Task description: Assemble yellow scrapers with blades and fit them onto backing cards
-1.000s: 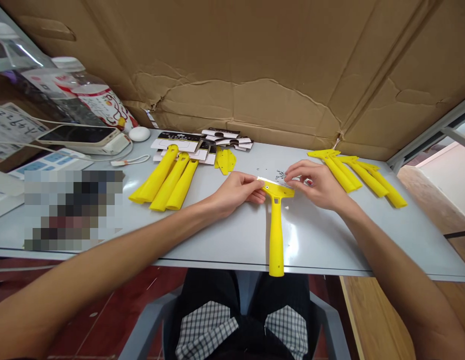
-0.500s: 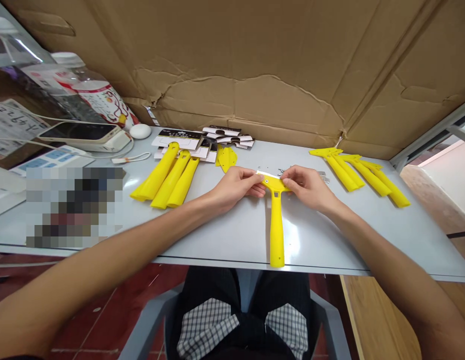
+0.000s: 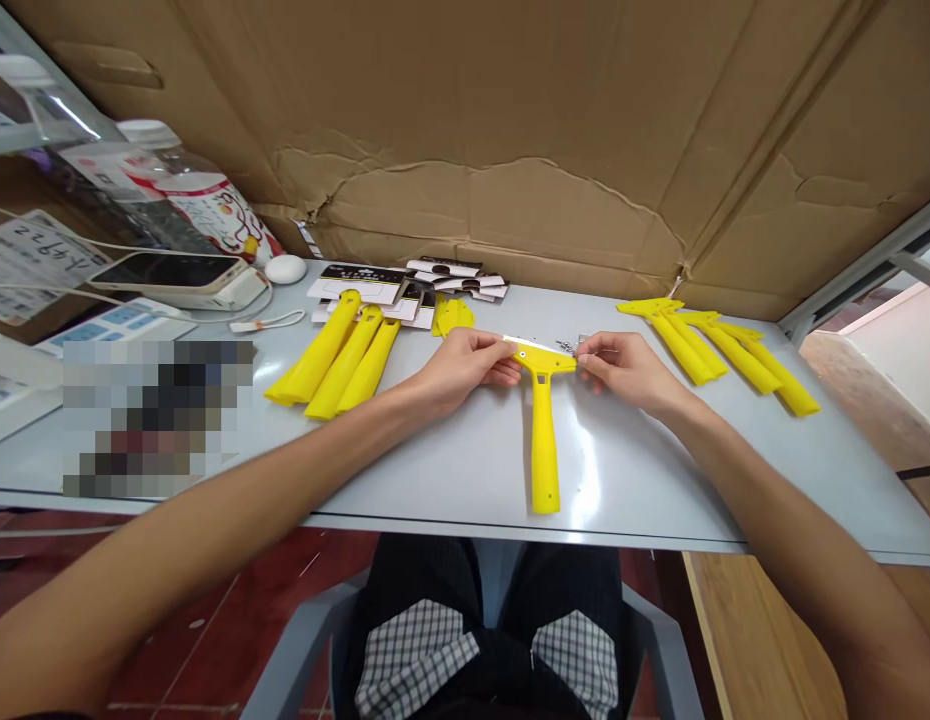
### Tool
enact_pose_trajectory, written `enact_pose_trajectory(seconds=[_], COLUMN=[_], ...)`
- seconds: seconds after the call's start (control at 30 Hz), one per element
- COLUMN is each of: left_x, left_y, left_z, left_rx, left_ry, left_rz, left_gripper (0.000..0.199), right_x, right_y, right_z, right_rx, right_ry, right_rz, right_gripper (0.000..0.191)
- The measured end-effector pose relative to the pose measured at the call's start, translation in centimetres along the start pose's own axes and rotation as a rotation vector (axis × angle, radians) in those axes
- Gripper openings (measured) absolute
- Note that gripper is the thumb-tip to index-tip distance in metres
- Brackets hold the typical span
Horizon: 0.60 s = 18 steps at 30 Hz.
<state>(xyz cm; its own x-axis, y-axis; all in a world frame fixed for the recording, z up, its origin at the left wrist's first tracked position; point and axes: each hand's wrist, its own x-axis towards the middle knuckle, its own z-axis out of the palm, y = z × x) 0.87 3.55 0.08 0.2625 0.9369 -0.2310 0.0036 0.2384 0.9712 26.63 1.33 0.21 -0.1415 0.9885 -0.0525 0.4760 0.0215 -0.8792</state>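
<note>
A yellow T-shaped scraper (image 3: 544,430) with a pale strip along its head's top edge lies over the table, its handle toward me. My left hand (image 3: 476,368) pinches the left end of the head. At the other end, my right hand (image 3: 619,368) has its fingertips pressed together, close against the head's tip; what they hold is too small to make out. Small metal pieces (image 3: 565,346) lie just behind the head. Flat yellow parts (image 3: 454,315) are behind my left hand.
Three yellow handles (image 3: 337,365) lie at the left by packaging cards (image 3: 360,284). More yellow scrapers (image 3: 735,350) lie at the right. Farther left are a phone (image 3: 165,268), a bottle (image 3: 202,200) and a white cable (image 3: 270,322). Cardboard (image 3: 510,120) stands behind the table (image 3: 435,470).
The scraper has shifted slightly left and away from me, with my left hand on it. My right hand has slid outward from the top of the head to its right tip.
</note>
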Motion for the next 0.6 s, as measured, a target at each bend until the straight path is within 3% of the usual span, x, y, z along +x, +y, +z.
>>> enact_pose_trajectory(seconds=[0.2, 0.37, 0.47, 0.53, 0.6], left_x=[0.3, 0.5, 0.6, 0.6, 0.5], left_y=[0.2, 0.0, -0.1, -0.1, -0.1], left_z=[-0.4, -0.5, -0.5, -0.5, -0.3], left_rx=[-0.026, -0.035, -0.048, -0.054, -0.06], left_ry=[0.02, -0.018, -0.045, -0.061, -0.073], left_rz=[0.031, 0.035, 0.046, 0.055, 0.062], left_gripper=[0.02, 0.021, 0.021, 0.02, 0.02], right_x=[0.2, 0.0, -0.2, -0.4, -0.6], right_y=[0.9, 0.6, 0.0, -0.6, -1.1], right_z=[-0.4, -0.2, -0.1, 0.1, 0.4], right_rx=[-0.57, -0.701, -0.602, -0.349, -0.023], right_ry=[0.078, 0.01, 0.103, 0.122, 0.056], right_rz=[-0.247, -0.316, -0.319, -0.2, -0.044], right_gripper=[0.019, 0.025, 0.022, 0.023, 0.029])
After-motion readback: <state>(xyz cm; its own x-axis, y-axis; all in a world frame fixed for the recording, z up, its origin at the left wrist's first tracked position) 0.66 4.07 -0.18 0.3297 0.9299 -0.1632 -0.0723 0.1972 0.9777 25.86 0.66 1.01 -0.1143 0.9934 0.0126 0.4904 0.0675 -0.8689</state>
